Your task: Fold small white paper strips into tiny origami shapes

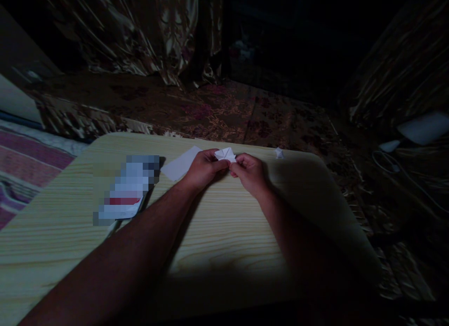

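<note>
A small piece of folded white paper [225, 154] with creases across its face is held up over the far half of the table. My left hand [205, 168] pinches its left side between thumb and fingers. On the lower right edge, the fingertips of my right hand [248, 171] are closed on the same paper. Beside my left hand, a flat white sheet of paper [180, 164] lies on the wood, partly covered by that hand. To the right, near the far edge, sits a small folded white paper piece [279, 153].
The pale wooden table [224, 242] has rounded far corners. A phone-like device [128, 188], its screen blurred out, lies left of my left forearm with a cable. Patterned fabric [210, 106] and curtains [140, 31] are beyond; a white cable [389, 162] lies at right.
</note>
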`<action>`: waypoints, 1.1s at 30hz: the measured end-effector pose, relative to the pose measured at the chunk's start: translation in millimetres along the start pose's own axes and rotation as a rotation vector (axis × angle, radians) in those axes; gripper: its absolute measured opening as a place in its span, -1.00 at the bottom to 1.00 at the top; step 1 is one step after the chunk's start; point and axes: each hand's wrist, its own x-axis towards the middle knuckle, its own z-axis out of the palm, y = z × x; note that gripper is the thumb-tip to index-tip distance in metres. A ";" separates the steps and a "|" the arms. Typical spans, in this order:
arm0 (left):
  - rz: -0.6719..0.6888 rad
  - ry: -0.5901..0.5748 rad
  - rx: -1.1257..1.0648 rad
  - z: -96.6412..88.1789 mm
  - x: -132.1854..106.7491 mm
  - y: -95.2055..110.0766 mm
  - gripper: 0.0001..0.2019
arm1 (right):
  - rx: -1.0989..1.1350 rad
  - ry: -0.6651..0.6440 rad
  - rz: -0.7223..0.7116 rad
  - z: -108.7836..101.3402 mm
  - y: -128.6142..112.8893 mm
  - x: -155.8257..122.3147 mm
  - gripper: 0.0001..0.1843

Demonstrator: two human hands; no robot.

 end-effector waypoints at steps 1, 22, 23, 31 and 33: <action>-0.003 0.001 -0.003 0.1 0.0 -0.2 -0.80 | 0.009 -0.007 -0.001 0.1 -0.3 -0.2 -0.85; 0.042 -0.007 0.086 -1.7 0.7 -7.7 -0.77 | -0.040 -0.042 0.010 -1.2 -1.7 0.2 -0.85; 0.039 -0.011 0.086 -1.7 0.6 -7.8 -0.77 | -0.039 -0.045 0.003 -1.9 -1.1 0.3 -0.85; 0.067 0.035 0.154 -1.3 -0.4 -9.9 -0.75 | -0.059 -0.058 0.007 -4.9 -0.1 2.1 -0.81; 0.080 0.063 0.162 -1.0 -0.2 -10.3 -0.74 | -0.066 -0.052 0.056 -3.8 0.1 2.4 -0.78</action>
